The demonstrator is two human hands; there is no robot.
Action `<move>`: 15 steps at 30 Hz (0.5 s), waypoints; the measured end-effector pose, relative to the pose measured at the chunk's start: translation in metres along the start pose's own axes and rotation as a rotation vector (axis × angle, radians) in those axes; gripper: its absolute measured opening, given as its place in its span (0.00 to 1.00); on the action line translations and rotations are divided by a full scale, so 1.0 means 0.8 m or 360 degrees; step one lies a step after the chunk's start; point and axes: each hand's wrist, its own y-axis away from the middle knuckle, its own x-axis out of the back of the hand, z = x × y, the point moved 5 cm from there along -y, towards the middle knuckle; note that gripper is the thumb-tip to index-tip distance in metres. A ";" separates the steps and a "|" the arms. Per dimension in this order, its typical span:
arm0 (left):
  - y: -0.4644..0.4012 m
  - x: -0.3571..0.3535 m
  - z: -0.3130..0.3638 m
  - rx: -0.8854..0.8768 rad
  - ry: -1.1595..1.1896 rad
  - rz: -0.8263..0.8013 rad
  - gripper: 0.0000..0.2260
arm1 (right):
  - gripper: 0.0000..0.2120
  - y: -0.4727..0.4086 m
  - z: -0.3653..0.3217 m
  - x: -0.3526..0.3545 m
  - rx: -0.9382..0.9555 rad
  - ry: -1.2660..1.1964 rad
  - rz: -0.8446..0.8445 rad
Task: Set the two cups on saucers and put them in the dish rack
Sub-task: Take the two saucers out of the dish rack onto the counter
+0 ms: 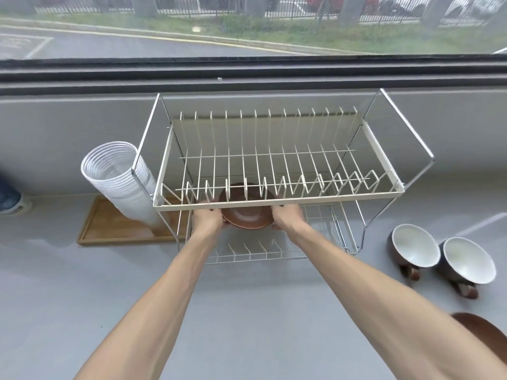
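Two cups (439,253) sit at 3 o'clock on the bench (247,311); under the dish rack's (277,204) upper tier, left hand (207,219) and right hand (288,216) grip a brown saucer (247,219).

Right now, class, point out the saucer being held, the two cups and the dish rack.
Saucer (247,219): head view, its brown centre between the hands.
Left cup (414,246): head view, white inside.
Right cup (466,260): head view, white inside.
Dish rack (277,203): head view, top tier's front rim.
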 end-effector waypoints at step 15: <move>0.149 -0.019 -0.031 -0.0139 -0.0172 -0.0268 0.12 | 0.14 0.133 0.087 0.104 0.0024 -0.0136 0.0230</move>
